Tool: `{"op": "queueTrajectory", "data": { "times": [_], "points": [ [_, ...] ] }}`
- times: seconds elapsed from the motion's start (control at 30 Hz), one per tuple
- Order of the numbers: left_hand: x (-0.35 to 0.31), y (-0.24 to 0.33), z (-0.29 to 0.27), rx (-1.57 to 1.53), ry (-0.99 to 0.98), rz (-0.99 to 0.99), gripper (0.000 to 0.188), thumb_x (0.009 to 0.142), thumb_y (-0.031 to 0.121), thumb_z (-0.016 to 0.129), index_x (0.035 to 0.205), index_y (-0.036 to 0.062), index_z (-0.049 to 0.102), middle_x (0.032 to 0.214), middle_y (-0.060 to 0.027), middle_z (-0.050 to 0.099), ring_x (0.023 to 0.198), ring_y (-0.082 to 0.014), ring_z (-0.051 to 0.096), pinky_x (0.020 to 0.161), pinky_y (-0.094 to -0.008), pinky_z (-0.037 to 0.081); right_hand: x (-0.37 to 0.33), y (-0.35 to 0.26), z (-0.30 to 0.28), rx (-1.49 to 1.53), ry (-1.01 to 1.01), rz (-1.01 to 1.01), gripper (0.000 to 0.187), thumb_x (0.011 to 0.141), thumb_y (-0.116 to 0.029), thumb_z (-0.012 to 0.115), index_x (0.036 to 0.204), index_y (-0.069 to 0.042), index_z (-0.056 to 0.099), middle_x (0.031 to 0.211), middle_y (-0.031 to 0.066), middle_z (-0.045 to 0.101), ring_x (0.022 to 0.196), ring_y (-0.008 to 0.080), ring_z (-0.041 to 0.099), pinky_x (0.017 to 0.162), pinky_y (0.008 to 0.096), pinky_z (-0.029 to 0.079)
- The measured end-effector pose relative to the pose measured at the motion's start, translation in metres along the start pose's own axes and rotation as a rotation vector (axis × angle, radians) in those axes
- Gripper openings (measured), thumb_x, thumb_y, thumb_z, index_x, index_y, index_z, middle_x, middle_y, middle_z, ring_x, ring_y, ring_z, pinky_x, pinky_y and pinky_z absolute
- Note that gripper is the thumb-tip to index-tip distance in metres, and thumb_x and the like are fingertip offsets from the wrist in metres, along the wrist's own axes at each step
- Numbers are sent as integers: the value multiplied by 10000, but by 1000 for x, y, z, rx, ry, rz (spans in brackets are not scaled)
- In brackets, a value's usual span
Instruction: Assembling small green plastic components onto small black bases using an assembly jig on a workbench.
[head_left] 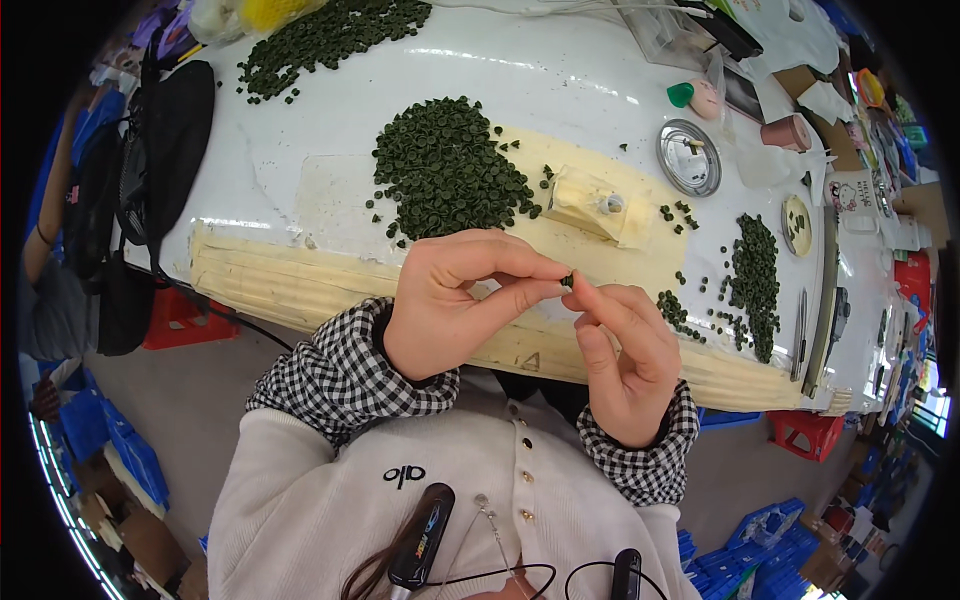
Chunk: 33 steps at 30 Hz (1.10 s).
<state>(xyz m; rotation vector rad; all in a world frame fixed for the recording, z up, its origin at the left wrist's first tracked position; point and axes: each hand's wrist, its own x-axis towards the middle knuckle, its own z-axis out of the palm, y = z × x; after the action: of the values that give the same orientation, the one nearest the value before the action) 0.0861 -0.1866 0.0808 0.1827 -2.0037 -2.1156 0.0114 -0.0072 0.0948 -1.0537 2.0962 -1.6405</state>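
Note:
My left hand (450,300) and my right hand (625,350) meet in front of my chest, just above the near edge of the white table (300,120). Between their fingertips they pinch one small dark green round piece (568,281). A big heap of the same green pieces (445,165) lies on the table beyond my left hand. A smaller heap of green pieces (755,280) lies to the right of my right hand. A cream block-shaped fixture (590,205) stands between the two heaps.
A third spread of green pieces (320,40) lies at the far left of the table. A round metal lid (688,157), a pink cup (787,132) and assorted clutter sit at the far right. A black bag (160,150) hangs off the left end. Red stools and blue crates stand on the floor.

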Motion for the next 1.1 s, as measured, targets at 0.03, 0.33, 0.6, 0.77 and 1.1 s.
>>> {"op": "queueTrajectory", "data": {
  "times": [0.03, 0.33, 0.6, 0.77, 1.1],
  "points": [
    [1, 1, 0, 50, -5, 11, 170, 823, -89, 678, 982, -35, 703, 914, -127, 683, 833, -164, 659, 739, -253, 523, -1, 0, -3, -60, 64, 24, 322, 840, 44, 649, 1162, 25, 653, 943, 124, 654, 781, 186, 607, 714, 263, 489],
    [1, -2, -7, 687, -150, 257, 186, 745, -48, 720, 914, 30, 706, 812, -44, 597, 744, -208, 524, 652, -307, 425, -15, 18, -50, -884, 230, 48, 124, 769, -27, 726, 886, -23, 686, 830, 80, 607, 817, 264, 532, 718, 363, 426],
    [2, 5, -14, 730, -44, 262, 168, 735, -32, 730, 887, 32, 700, 794, -50, 586, 743, -214, 513, 647, -311, 414, -18, 16, -33, -1014, 207, 15, 134, 754, -53, 744, 879, -45, 698, 834, 54, 607, 835, 258, 530, 774, 386, 419],
    [6, 9, -28, 919, 121, 311, 152, 735, -37, 722, 869, 27, 690, 782, -58, 576, 740, -227, 512, 646, -319, 422, -25, 14, -23, -981, 174, 7, 143, 753, -69, 748, 881, -51, 687, 854, 53, 608, 866, 268, 533, 799, 396, 420],
    [11, -3, -19, 1209, 65, 348, 128, 745, 54, 739, 852, 65, 668, 813, -42, 531, 798, -236, 485, 705, -338, 436, -24, 16, -16, -832, 107, 4, 149, 779, -46, 710, 880, -40, 601, 880, 89, 578, 843, 287, 513, 768, 389, 404]
  ]
}}
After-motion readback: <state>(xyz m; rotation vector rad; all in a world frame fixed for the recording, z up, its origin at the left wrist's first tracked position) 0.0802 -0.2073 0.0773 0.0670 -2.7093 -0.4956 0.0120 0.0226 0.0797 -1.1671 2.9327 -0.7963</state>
